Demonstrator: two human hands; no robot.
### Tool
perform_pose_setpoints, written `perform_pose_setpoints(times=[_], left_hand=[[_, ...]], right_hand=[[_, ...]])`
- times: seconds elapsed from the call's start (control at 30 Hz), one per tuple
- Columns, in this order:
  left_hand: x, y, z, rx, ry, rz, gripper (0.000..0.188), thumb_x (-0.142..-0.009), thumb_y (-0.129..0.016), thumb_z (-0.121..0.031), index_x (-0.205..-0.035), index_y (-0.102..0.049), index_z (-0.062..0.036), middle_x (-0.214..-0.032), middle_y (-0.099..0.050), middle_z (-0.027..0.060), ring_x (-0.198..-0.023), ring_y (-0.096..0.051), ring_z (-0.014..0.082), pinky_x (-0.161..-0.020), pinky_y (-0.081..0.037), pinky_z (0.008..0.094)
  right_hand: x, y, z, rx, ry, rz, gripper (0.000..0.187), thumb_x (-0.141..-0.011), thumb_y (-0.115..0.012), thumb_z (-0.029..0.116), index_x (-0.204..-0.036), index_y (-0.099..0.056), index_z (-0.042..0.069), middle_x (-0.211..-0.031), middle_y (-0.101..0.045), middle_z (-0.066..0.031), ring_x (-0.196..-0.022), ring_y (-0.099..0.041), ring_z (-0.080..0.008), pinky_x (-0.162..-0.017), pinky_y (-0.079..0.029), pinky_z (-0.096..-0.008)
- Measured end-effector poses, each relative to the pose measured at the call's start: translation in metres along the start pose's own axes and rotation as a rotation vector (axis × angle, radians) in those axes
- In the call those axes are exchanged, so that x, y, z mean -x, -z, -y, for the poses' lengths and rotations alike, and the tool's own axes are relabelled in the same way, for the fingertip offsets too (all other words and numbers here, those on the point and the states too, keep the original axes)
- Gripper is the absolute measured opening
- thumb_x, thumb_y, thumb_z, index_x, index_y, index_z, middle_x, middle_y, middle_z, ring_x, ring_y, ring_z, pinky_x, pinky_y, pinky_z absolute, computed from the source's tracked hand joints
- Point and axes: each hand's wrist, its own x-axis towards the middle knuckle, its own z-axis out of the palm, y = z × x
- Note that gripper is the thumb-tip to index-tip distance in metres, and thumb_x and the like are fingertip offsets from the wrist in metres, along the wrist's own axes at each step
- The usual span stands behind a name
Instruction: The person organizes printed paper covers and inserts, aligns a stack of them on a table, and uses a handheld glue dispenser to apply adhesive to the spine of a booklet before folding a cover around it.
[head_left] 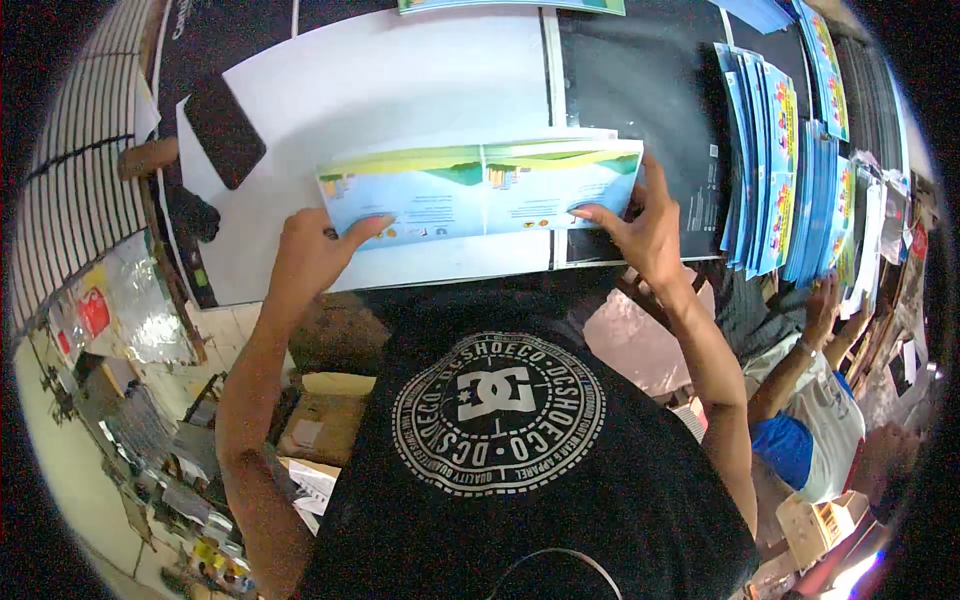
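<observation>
A wide stack of printed sheets (435,205), blue with green and yellow along the far edge, is held up over the near edge of the table. My left hand (318,250) grips its left end, thumb on the printed face and fingers hidden behind. At the other end my right hand (648,225) closes on the sheets the same way, its thumb pressed near the lower edge. A pale vertical line runs down the middle of the print. Under the sheets lies a large white sheet (400,80) on the black tabletop (640,80).
Piles of blue printed sheets (770,170) stand along the table's right side. Another printed sheet (510,5) lies at the far edge. To the right, a co-worker (815,410) handles papers (862,245). A cardboard box (325,425) sits below the table, left of me.
</observation>
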Motion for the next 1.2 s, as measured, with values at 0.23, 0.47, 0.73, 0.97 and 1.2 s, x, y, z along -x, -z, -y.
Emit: perform_pose_setpoints(times=[0.23, 0.47, 0.73, 0.97, 1.2], left_hand=[[-0.002, -0.001, 0.011, -0.159, -0.159, -0.033, 0.053, -0.08, -0.076, -0.057, -0.084, -0.078, -0.004, -0.06, -0.066, 0.0112, -0.05, -0.058, 0.0184, -0.051, -0.044, 0.0337], [-0.009, -0.014, 0.044, 0.115, -0.168, 0.016, 0.056, -0.081, -0.074, -0.058, -0.078, -0.077, -0.0024, -0.056, -0.064, 0.0108, -0.051, -0.061, 0.022, -0.052, -0.046, 0.0404], [0.036, -0.029, -0.056, 0.339, -0.663, -0.932, 0.068, -0.084, -0.076, -0.026, -0.136, -0.043, 0.0012, -0.129, -0.051, 0.0189, -0.113, -0.052, 0.0306, -0.096, -0.042, 0.0429], [-0.034, -0.119, -0.076, 0.434, -0.737, -0.836, 0.047, -0.096, -0.057, -0.026, -0.13, -0.05, 0.0048, -0.131, -0.053, 0.0266, -0.122, -0.049, 0.0435, -0.107, -0.034, 0.0547], [-0.02, -0.111, -0.082, -0.09, -0.539, -0.668, 0.038, -0.093, -0.052, -0.025, -0.119, -0.061, 0.0005, -0.127, -0.059, 0.0204, -0.13, -0.047, 0.0345, -0.111, -0.031, 0.0498]], right_hand=[[0.046, -0.01, 0.062, 0.446, 0.733, -0.504, 0.11, -0.066, -0.092, 0.031, -0.15, -0.029, -0.002, -0.147, -0.039, -0.026, -0.137, -0.036, -0.039, -0.11, -0.032, -0.0484], [-0.03, -0.108, 0.082, 0.593, 0.679, -0.318, 0.065, -0.093, -0.056, 0.052, -0.145, -0.049, 0.014, -0.152, -0.041, -0.0205, -0.144, -0.032, -0.0383, -0.115, -0.025, -0.0572], [-0.048, -0.115, 0.078, 0.587, 0.627, -0.196, 0.059, -0.097, -0.048, 0.051, -0.143, -0.051, 0.013, -0.151, -0.041, -0.0223, -0.143, -0.034, -0.04, -0.116, -0.025, -0.0567], [-0.054, -0.104, 0.057, 0.599, 0.643, 0.049, 0.06, -0.093, -0.048, 0.028, -0.149, -0.043, 0.006, -0.158, -0.033, -0.0194, -0.147, -0.031, -0.0353, -0.118, -0.026, -0.0513], [-0.101, -0.138, 0.3, -0.311, 0.921, 0.096, 0.037, -0.093, -0.068, 0.019, -0.125, -0.062, 0.002, -0.126, -0.063, -0.0159, -0.111, -0.062, -0.0259, -0.096, -0.049, -0.0379]])
